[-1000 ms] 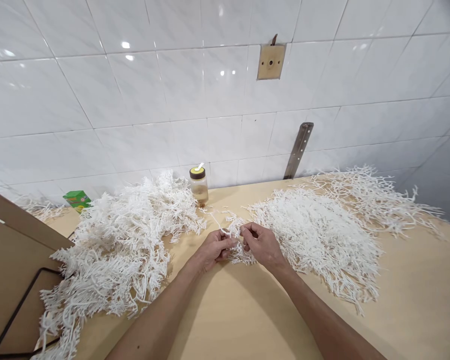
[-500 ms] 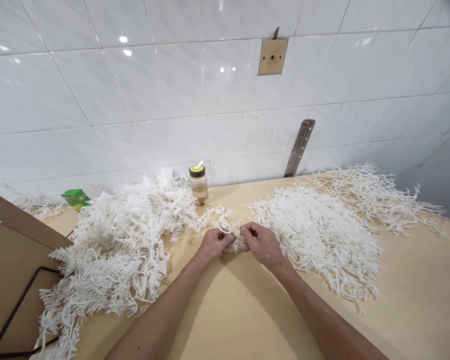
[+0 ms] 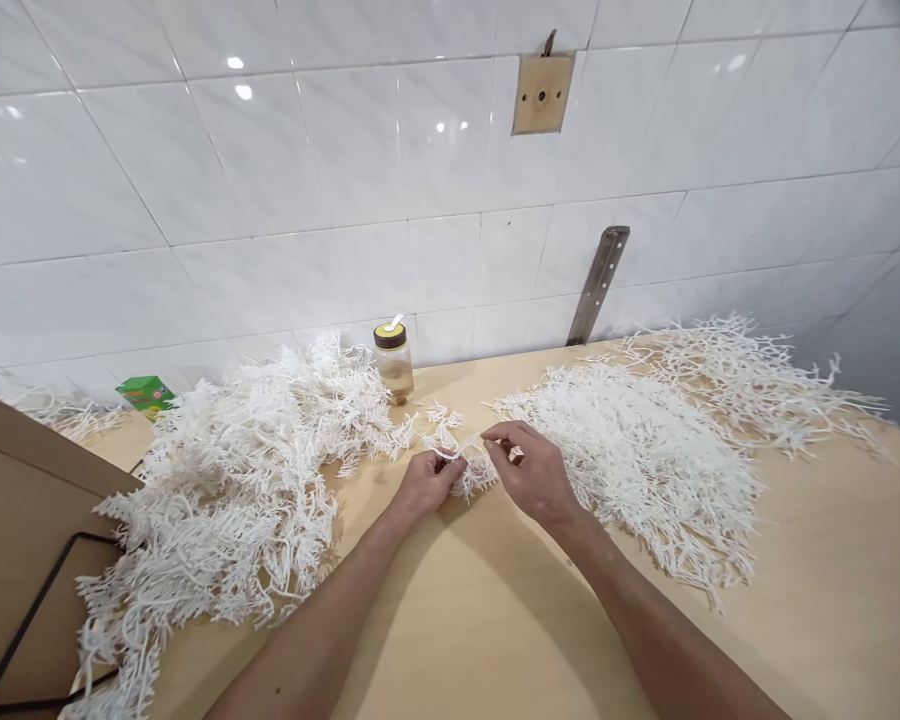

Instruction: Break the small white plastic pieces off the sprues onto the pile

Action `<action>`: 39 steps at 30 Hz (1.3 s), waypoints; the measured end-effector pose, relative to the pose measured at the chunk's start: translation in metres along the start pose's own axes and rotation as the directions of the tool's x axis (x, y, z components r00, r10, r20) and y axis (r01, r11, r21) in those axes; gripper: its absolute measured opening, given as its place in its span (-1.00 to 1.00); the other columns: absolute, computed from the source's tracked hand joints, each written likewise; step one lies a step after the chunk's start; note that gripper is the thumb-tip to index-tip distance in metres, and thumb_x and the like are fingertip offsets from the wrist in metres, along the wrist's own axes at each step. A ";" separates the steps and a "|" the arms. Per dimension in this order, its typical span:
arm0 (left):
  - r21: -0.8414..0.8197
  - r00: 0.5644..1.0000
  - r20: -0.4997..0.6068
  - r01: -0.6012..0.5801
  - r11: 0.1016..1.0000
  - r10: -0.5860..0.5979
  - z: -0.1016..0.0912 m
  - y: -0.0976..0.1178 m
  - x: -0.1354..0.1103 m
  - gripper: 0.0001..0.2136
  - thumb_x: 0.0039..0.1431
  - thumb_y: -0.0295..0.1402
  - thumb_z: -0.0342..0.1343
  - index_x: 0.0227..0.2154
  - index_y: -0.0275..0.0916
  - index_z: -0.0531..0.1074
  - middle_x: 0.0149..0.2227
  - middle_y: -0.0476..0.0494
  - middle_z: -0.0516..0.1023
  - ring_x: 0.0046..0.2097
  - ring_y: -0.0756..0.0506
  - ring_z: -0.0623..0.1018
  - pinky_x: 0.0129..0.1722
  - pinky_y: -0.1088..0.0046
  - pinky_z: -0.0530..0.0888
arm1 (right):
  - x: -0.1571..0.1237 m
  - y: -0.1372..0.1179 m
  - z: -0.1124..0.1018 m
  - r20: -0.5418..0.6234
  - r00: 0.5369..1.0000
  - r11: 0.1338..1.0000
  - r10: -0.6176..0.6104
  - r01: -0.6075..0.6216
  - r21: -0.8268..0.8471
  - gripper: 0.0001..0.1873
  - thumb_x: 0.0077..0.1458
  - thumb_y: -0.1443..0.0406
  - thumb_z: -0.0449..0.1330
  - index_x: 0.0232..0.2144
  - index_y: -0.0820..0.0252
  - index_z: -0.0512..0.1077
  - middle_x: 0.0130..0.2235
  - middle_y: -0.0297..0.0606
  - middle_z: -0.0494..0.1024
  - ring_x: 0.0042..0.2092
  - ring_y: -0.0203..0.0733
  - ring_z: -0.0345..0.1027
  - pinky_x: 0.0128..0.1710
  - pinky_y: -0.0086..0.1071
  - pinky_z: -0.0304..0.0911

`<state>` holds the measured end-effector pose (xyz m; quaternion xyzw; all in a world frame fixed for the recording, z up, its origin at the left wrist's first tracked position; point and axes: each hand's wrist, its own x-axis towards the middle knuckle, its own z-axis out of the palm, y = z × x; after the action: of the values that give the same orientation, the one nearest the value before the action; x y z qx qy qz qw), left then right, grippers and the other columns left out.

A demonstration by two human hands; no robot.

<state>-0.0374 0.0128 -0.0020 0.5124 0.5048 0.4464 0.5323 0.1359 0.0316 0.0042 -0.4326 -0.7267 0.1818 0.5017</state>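
Observation:
Low over the middle of the table, my left hand (image 3: 424, 482) is closed, thumb against fingers, on a white branching plastic sprig (image 3: 444, 440). The sprig's thin stems stick out above the knuckles. My right hand (image 3: 529, 468) has its thumb and forefinger pinched at the far tip of a thin stem of that sprig. Its other fingers curl loosely. Between the hands, a small clump of short white sprigs (image 3: 476, 478) lies on the wood. Left of my left hand spreads a big heap of white sprigs (image 3: 247, 490). A flatter pile of sprigs (image 3: 645, 460) is beside my right hand.
Behind the hands stands a jar with a yellow-topped lid (image 3: 394, 365). A green box (image 3: 146, 396) sits back left, near a brown panel (image 3: 30, 520) with a black wire frame. More loose branches (image 3: 757, 385) lie back right. A metal strip (image 3: 598, 288) leans on the tiled wall.
My right hand has shifted slightly up and right, away from the small clump, and its forefinger has straightened. My left hand keeps its hold. The camera view has tilted slightly.

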 end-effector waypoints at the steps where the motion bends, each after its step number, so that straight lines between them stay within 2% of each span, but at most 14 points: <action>1: 0.035 1.000 0.005 -0.005 0.999 0.005 0.000 -0.001 0.000 -0.53 -0.09 0.08 0.24 -0.60 -0.25 0.27 -0.67 0.12 0.14 -0.60 0.10 0.11 -0.59 0.51 0.02 | 0.000 0.000 0.000 0.039 0.998 0.999 -0.049 0.050 -0.002 -0.82 0.16 0.27 0.11 -0.30 0.16 0.51 -0.21 -0.18 0.55 -0.38 -0.27 0.39 -0.42 -0.41 0.34; 3: 0.075 0.999 0.023 -0.026 0.997 0.025 0.000 -0.002 0.000 -0.53 -0.07 0.09 0.22 -0.59 -0.26 0.29 -0.65 0.11 0.15 -0.58 0.09 0.13 -0.57 0.51 0.05 | -0.001 0.002 0.002 0.130 0.988 0.996 -0.086 0.089 -0.018 -0.84 0.16 0.27 0.14 -0.33 0.14 0.53 -0.23 -0.19 0.55 -0.38 -0.27 0.40 -0.37 -0.38 0.35; 6: 0.081 0.998 0.027 -0.058 0.995 0.056 -0.002 -0.002 0.001 -0.53 -0.08 0.09 0.23 -0.59 -0.27 0.31 -0.65 0.10 0.16 -0.57 0.09 0.14 -0.56 0.51 0.07 | -0.003 0.007 0.004 0.213 0.975 0.995 -0.061 0.077 -0.068 -0.83 0.17 0.28 0.15 -0.37 0.13 0.55 -0.23 -0.20 0.56 -0.35 -0.25 0.41 -0.32 -0.35 0.34; 13: 0.064 0.994 0.111 -0.003 0.998 -0.004 -0.003 0.003 -0.001 -0.54 -0.05 0.09 0.22 -0.58 -0.26 0.31 -0.70 0.12 0.12 -0.61 0.10 0.08 -0.59 0.49 -0.01 | -0.004 0.007 0.002 0.273 0.961 0.984 -0.054 0.098 -0.149 -0.83 0.15 0.37 0.10 -0.41 0.16 0.49 -0.34 -0.27 0.54 -0.40 -0.29 0.36 -0.34 -0.40 0.24; 17: 0.102 0.990 0.141 0.002 0.995 -0.016 -0.004 0.002 0.000 -0.55 -0.02 0.06 0.20 -0.60 -0.26 0.29 -0.68 0.12 0.12 -0.61 0.10 0.08 -0.59 0.49 -0.01 | -0.006 0.004 0.004 0.305 0.949 0.963 -0.081 0.153 -0.221 -0.82 0.16 0.40 0.08 -0.40 0.16 0.47 -0.35 -0.27 0.53 -0.38 -0.27 0.36 -0.34 -0.41 0.19; 22: 0.085 0.986 0.163 0.011 0.996 -0.025 -0.007 -0.004 0.002 -0.53 0.00 0.07 0.19 -0.62 -0.25 0.23 -0.66 0.13 0.08 -0.59 0.11 0.06 -0.59 0.50 -0.03 | -0.008 0.004 0.018 0.234 0.967 0.929 -0.098 0.174 -0.326 -0.83 0.18 0.38 0.06 -0.43 0.16 0.41 -0.39 -0.26 0.50 -0.38 -0.25 0.33 -0.37 -0.42 0.15; 25: 0.020 0.982 0.189 0.019 1.000 -0.023 -0.009 -0.006 0.001 -0.56 0.00 0.05 0.21 -0.53 -0.27 0.30 -0.64 0.13 0.11 -0.59 0.11 0.07 -0.59 0.51 -0.03 | -0.005 0.012 0.021 0.107 0.990 0.921 -0.088 0.122 -0.370 -0.82 0.16 0.40 0.02 -0.45 0.17 0.35 -0.42 -0.24 0.44 -0.42 -0.23 0.28 -0.41 -0.39 0.13; 29: -0.094 0.990 0.136 0.034 0.995 -0.021 -0.009 -0.004 -0.001 -0.55 -0.07 0.03 0.28 -0.48 -0.26 0.29 -0.64 0.16 0.12 -0.61 0.12 0.06 -0.61 0.53 -0.04 | 0.003 0.031 0.005 -0.123 0.992 0.928 -0.017 -0.031 -0.372 -0.84 0.16 0.36 0.01 -0.46 0.15 0.31 -0.44 -0.23 0.42 -0.43 -0.19 0.27 -0.39 -0.35 0.14; 32: -0.150 0.995 0.102 0.026 0.988 -0.011 -0.010 -0.001 -0.001 -0.55 -0.08 0.04 0.28 -0.50 -0.24 0.26 -0.66 0.17 0.10 -0.62 0.13 0.04 -0.62 0.54 -0.07 | 0.007 0.041 -0.010 -0.202 0.979 0.935 0.015 -0.086 -0.345 -0.88 0.15 0.30 0.06 -0.43 0.14 0.32 -0.41 -0.24 0.45 -0.42 -0.19 0.28 -0.34 -0.33 0.19; 34: -0.165 0.995 0.104 0.023 0.986 -0.006 -0.010 0.001 -0.001 -0.55 -0.08 0.03 0.29 -0.50 -0.24 0.26 -0.65 0.16 0.13 -0.62 0.13 0.05 -0.63 0.54 -0.08 | 0.008 0.041 -0.016 -0.230 0.973 0.935 0.017 -0.097 -0.340 -0.91 0.14 0.29 0.07 -0.38 0.16 0.35 -0.36 -0.21 0.46 -0.43 -0.20 0.29 -0.34 -0.31 0.22; 36: -0.188 0.994 0.113 0.031 0.982 -0.010 -0.010 0.001 -0.001 -0.54 -0.09 0.02 0.31 -0.50 -0.24 0.25 -0.65 0.15 0.14 -0.62 0.13 0.07 -0.63 0.55 -0.08 | 0.008 0.034 -0.017 -0.219 0.976 0.949 -0.011 -0.059 -0.311 -0.89 0.16 0.29 0.07 -0.33 0.17 0.39 -0.29 -0.18 0.47 -0.42 -0.22 0.31 -0.34 -0.31 0.25; 39: -0.215 0.993 0.119 0.047 0.975 -0.021 -0.009 -0.001 -0.001 -0.54 -0.11 0.01 0.33 -0.50 -0.24 0.25 -0.65 0.15 0.14 -0.62 0.13 0.08 -0.64 0.55 -0.08 | 0.004 0.015 -0.011 -0.084 0.991 0.980 -0.107 0.091 -0.178 -0.83 0.23 0.28 0.05 -0.30 0.16 0.44 -0.22 -0.18 0.49 -0.39 -0.26 0.36 -0.35 -0.35 0.31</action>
<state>-0.0462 0.0130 -0.0022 0.4673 0.4299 0.4593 0.6212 0.1519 0.0414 0.0005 -0.4460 -0.7362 0.0722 0.5039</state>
